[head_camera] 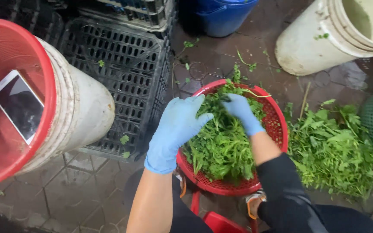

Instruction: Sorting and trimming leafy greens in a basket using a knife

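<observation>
Sorting leafy greens (pixel 221 146), stems pointing every way

Leafy green herbs (pixel 221 146) fill a round red perforated basket (pixel 277 125), heaped loosely above its rim at the near side. Stems and small serrated leaves lie tangled, fresh and bright green. The basket sits low over the wet tiled floor, tilted slightly toward the person.

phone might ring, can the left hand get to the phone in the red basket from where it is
Probably yes. The left hand rests on the greens, holding nothing firmly, and the phone lies uncovered in the open-topped red basket, with nothing between them.
</observation>
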